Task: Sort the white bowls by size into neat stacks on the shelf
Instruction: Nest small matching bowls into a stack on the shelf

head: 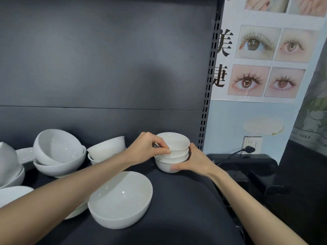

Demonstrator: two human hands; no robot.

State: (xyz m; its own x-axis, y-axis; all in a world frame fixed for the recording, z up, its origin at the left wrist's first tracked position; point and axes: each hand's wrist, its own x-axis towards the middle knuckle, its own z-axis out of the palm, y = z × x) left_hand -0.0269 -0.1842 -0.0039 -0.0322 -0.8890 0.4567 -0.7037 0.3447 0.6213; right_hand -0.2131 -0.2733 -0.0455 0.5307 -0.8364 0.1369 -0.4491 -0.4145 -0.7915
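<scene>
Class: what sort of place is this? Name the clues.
Probably a shop or stockroom: a dark display shelf with a slotted upright, loose white bowls, and an eyelash advert poster beside it.

Two hands are counted: the left hand [146,149] and the right hand [194,161]. Three bowls are counted in the small stack [174,144], two in the middle pair [108,147], two in the large pair [60,149], and one lone bowl [122,197]. The far-left bowls [8,160] cannot be counted surely. One poster [265,59], one socket [253,142] and one plug [249,149] are seen.
</scene>
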